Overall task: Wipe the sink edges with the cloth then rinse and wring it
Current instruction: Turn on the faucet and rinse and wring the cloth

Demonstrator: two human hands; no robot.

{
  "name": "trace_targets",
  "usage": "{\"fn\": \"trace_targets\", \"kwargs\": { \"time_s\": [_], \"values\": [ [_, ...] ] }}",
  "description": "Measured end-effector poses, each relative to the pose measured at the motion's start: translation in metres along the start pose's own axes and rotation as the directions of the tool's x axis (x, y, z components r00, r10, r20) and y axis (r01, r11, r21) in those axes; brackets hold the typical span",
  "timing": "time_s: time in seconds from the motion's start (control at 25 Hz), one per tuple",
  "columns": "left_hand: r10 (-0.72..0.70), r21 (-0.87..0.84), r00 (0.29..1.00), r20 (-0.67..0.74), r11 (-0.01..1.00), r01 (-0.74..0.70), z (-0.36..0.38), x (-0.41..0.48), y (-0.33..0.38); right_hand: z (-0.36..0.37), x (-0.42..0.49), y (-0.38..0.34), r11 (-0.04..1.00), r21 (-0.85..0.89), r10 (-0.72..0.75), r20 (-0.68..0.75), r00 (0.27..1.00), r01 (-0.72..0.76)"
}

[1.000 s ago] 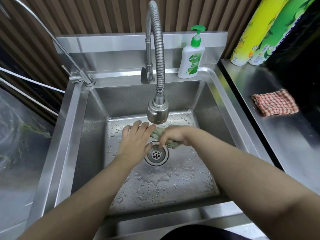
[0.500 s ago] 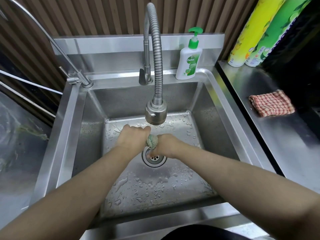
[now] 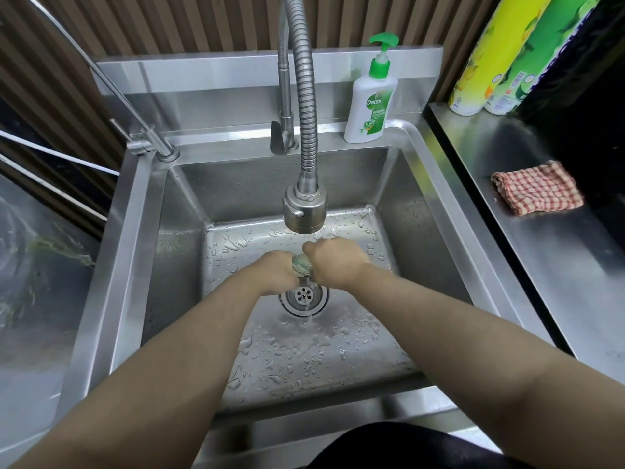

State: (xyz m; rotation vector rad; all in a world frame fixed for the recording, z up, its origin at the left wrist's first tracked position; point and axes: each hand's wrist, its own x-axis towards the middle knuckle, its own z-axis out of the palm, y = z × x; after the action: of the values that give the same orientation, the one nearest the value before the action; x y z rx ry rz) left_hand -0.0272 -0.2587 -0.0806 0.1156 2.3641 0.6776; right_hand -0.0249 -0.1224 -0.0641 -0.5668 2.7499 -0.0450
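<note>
A green cloth (image 3: 302,264) is twisted into a tight roll between my two fists, above the drain (image 3: 303,295) of the steel sink (image 3: 436,198). My left hand (image 3: 274,271) grips its left end and my right hand (image 3: 333,264) grips its right end. Only a short middle piece of cloth shows. A thin stream of water falls from the cloth into the drain. The faucet head (image 3: 305,211) hangs just above and behind my hands; I see no water coming out of it.
A Dettol soap bottle (image 3: 371,99) stands on the sink's back rim. A red checked cloth (image 3: 537,187) lies on the steel counter (image 3: 558,265) at right, with two tall cans (image 3: 497,55) behind. A thin second tap (image 3: 148,143) stands at back left.
My left hand went from lying flat to gripping the cloth. Both fists closed on it, twisted it into a roll and lifted slightly; water now runs from it.
</note>
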Motion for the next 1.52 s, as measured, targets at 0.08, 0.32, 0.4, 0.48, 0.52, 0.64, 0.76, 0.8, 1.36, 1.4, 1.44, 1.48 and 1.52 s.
{"fn": "trace_targets", "kwargs": {
  "time_s": [0.08,0.32,0.4,0.48,0.52,0.64,0.76,0.8,1.36,1.4,1.44,1.48,1.52],
  "values": [
    [-0.002,0.112,0.999,-0.048,0.994,0.007,-0.001,0.001,0.001,0.002,0.000,0.000,0.997,0.067,0.040,-0.003,0.999,-0.040],
    [0.571,0.718,0.623,-0.535,0.696,-0.022,0.016,-0.015,-0.018,-0.009,0.008,0.015,0.524,0.745,-0.003,0.486,0.874,-0.412],
    [0.685,0.763,0.492,-0.537,0.643,-0.062,0.018,-0.018,-0.025,-0.017,0.001,0.020,0.368,0.774,-0.320,0.626,0.711,-0.516],
    [0.772,0.803,0.375,-0.513,0.586,-0.108,0.008,-0.018,-0.021,-0.024,-0.004,0.019,0.410,0.750,-0.461,0.662,0.591,-0.519],
    [0.818,0.835,0.329,-0.471,0.534,-0.134,0.000,-0.018,-0.016,-0.026,-0.005,0.018,0.446,0.738,-0.472,0.675,0.567,-0.506],
    [0.903,0.893,0.321,-0.287,0.374,-0.252,-0.018,-0.015,-0.006,-0.030,-0.007,0.015,0.500,0.719,-0.447,0.692,0.567,-0.483],
    [0.815,0.875,0.536,-0.220,0.408,-0.261,-0.029,-0.012,-0.002,-0.024,-0.007,0.002,0.484,0.725,-0.262,0.655,0.709,-0.491],
    [0.756,0.870,0.621,-0.207,0.432,-0.237,-0.032,-0.014,0.000,-0.020,-0.007,-0.005,0.479,0.740,-0.141,0.596,0.791,-0.472],
    [0.105,0.416,0.988,-0.113,0.908,-0.048,-0.006,0.005,0.004,0.002,-0.001,-0.008,0.957,0.244,0.141,0.088,0.986,-0.158],
    [0.101,0.405,0.990,-0.096,0.913,-0.053,-0.006,0.007,0.006,0.002,0.001,-0.006,0.966,0.218,0.128,0.074,0.989,-0.142],
    [0.095,0.385,0.992,-0.082,0.921,-0.056,-0.006,0.007,0.007,0.002,0.002,-0.004,0.971,0.200,0.118,0.065,0.991,-0.129],
    [0.081,0.351,0.994,-0.076,0.935,-0.049,-0.005,0.007,0.007,0.003,0.002,-0.003,0.976,0.184,0.107,0.059,0.992,-0.116],
    [0.066,0.311,0.995,-0.076,0.949,-0.040,-0.004,0.008,0.007,0.004,0.003,-0.002,0.981,0.166,0.093,0.052,0.994,-0.100]
  ]
}}
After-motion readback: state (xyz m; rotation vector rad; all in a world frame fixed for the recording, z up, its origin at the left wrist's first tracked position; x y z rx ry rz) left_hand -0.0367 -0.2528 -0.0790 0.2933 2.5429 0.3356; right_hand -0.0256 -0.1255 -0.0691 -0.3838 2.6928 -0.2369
